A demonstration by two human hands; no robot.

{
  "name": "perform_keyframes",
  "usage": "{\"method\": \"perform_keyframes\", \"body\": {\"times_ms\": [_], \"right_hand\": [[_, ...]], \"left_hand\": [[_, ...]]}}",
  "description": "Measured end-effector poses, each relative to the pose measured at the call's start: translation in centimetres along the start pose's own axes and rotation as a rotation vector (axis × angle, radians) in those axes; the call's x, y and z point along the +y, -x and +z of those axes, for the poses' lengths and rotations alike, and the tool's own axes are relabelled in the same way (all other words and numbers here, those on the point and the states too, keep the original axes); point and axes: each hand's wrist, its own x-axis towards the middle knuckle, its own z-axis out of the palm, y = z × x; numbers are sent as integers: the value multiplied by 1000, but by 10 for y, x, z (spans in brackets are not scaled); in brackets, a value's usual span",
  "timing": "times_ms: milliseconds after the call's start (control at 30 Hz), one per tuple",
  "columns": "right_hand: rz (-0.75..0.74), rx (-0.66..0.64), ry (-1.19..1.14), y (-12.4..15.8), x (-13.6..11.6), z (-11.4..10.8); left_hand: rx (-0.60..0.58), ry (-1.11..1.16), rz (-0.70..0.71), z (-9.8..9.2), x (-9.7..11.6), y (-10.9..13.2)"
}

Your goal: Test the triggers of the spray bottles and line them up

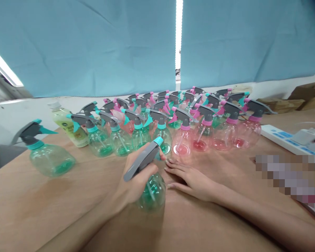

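My left hand (138,180) is wrapped round the neck of a green spray bottle (153,194) with a grey trigger head and a turquoise nozzle. The bottle is in the middle foreground, its nozzle pointing up and to the right. Beside it, my right hand (190,180) lies on the wooden table (204,227) with fingers stretched out, holding nothing. A row of clear green spray bottles (122,141) and pink spray bottles (182,143) stands just beyond my hands, with more packed behind. Off to the left stands a single green spray bottle (51,159).
A yellow-green bottle with a white cap (70,127) stands at the back left. On the right lie a white power strip (285,138) with a plugged-in charger (307,136), and cardboard boxes (286,105) behind. Blue cloth (107,49) covers the window beyond.
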Motion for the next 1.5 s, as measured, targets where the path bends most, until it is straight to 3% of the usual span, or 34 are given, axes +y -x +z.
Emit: {"method": "perform_keyframes", "body": {"times_ms": [567, 1167, 1500], "right_hand": [[-6, -24, 41, -1, 1, -1], [-10, -9, 34, -1, 1, 0], [12, -34, 45, -2, -1, -3]], "left_hand": [[-45, 86, -18, 2, -6, -1], [-23, 19, 0, 0, 8, -1], [28, 18, -29, 0, -3, -2]]}}
